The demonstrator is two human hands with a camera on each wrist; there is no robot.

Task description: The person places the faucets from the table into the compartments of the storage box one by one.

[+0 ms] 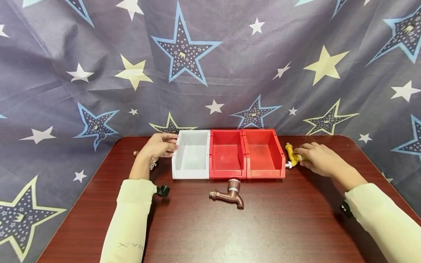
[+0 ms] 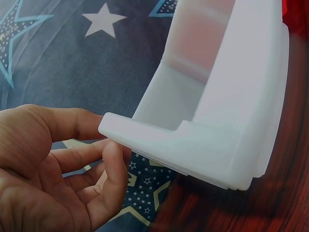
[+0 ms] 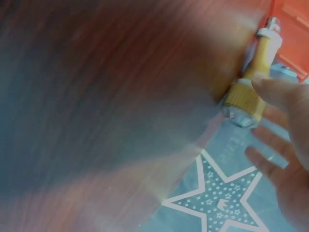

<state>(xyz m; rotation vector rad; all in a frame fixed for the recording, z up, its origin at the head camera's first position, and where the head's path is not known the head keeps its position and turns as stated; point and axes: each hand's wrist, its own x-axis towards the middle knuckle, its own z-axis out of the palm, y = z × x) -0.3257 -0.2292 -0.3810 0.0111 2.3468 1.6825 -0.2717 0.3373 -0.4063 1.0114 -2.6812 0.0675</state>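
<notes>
My left hand (image 1: 158,147) reaches to the left wall of the white bin (image 1: 174,173), its fingertips at the rim; the left wrist view shows them at the end of the bin's edge (image 2: 145,135). On the right, my right hand (image 1: 317,157) holds a yellow tap (image 1: 292,156) with white fittings beside the orange-red bin (image 1: 266,173). In the right wrist view, the thumb (image 3: 275,89) presses on the yellow tap (image 3: 246,99), with the other fingers on its far side. A bronze-coloured tap (image 1: 230,195) lies in front of the bins.
A red bin (image 1: 227,173) stands between the white and orange-red ones, all in a row at the table's back edge. Metal tap ends (image 1: 152,166) show beside my left wrist, the rest hidden. A star-patterned cloth (image 1: 213,65) hangs behind the wooden table (image 1: 279,226).
</notes>
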